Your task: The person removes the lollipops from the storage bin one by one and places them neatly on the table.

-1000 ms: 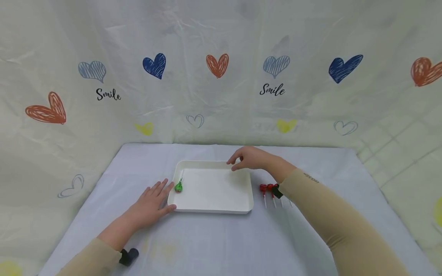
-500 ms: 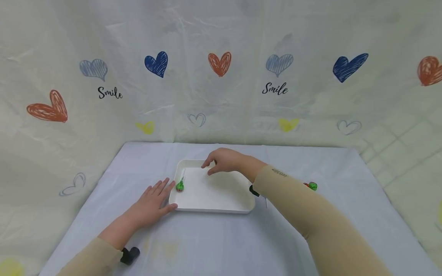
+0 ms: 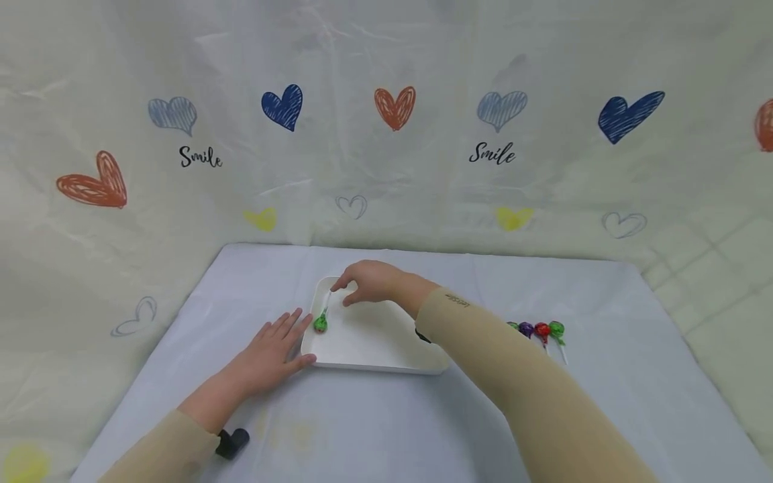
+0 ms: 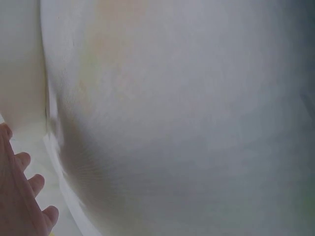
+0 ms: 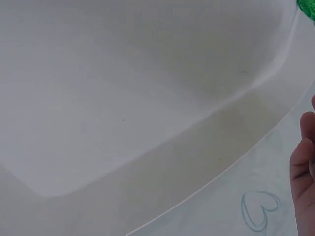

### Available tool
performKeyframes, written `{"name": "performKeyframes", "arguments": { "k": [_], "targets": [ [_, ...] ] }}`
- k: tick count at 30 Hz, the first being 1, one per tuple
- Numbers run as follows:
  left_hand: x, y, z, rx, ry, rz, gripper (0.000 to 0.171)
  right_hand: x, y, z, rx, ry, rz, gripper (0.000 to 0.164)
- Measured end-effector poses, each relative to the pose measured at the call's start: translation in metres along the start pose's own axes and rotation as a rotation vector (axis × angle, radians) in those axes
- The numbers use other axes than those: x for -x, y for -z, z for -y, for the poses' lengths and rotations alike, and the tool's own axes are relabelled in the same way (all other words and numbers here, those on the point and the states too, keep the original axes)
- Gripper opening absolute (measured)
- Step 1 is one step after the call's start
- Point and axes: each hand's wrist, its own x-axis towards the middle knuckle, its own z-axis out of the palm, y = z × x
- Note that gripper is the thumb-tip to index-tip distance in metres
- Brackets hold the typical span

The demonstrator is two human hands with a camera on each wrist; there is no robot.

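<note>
A lollipop in green wrapping [image 3: 321, 324] lies inside the white tray [image 3: 374, 352], near its left wall, its white stick pointing to the far side. Over the tray's far left part, my right hand [image 3: 374, 280] has thumb and index finger apart, the index fingertip close by the stick's end. My left hand [image 3: 266, 352] lies with spread fingers along the tray's left edge, the thumb at the near left corner. In the right wrist view, the green wrapper [image 5: 307, 7] shows at the upper right and curled fingers [image 5: 301, 160] at the right edge.
Right of the tray, several wrapped lollipops stand in a row, among them a purple one [image 3: 526, 329], a red one [image 3: 541, 330] and a green one [image 3: 557, 329]; my right sleeve partly covers the row. A white cloth [image 3: 362, 429] covers the table; a heart-printed curtain hangs behind.
My right hand has moved left across the tray to beside the lollipop's stick, uncovering lollipops on the right. My left hand stays at the tray's edge; the head view has shifted slightly.
</note>
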Motion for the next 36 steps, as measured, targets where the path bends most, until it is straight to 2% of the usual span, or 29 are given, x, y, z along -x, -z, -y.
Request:
{"name": "performKeyframes", "arguments": {
  "k": [8, 15, 25, 29, 36],
  "targets": [
    [-0.003, 0.0, 0.001, -0.011, 0.008, 0.021, 0.09, -0.012, -0.003, 0.01, 0.074, -0.013, 0.006, 0.041],
    [-0.003, 0.002, 0.001, -0.012, -0.015, 0.0, 0.091, -0.017, -0.01, 0.011, 0.133, 0.013, 0.013, 0.038],
    [-0.001, 0.002, 0.004, -0.002, -0.022, -0.008, 0.089, -0.018, -0.016, 0.01, 0.063, 0.0, 0.026, 0.02],
    [-0.001, 0.002, 0.004, -0.004, -0.022, -0.001, 0.09, -0.014, -0.016, 0.012, 0.038, -0.012, 0.038, 0.02],
    [-0.001, 0.002, 0.002, 0.008, -0.011, 0.006, 0.091, -0.004, -0.014, 0.012, 0.094, -0.02, 0.073, 0.022]
  ]
}}
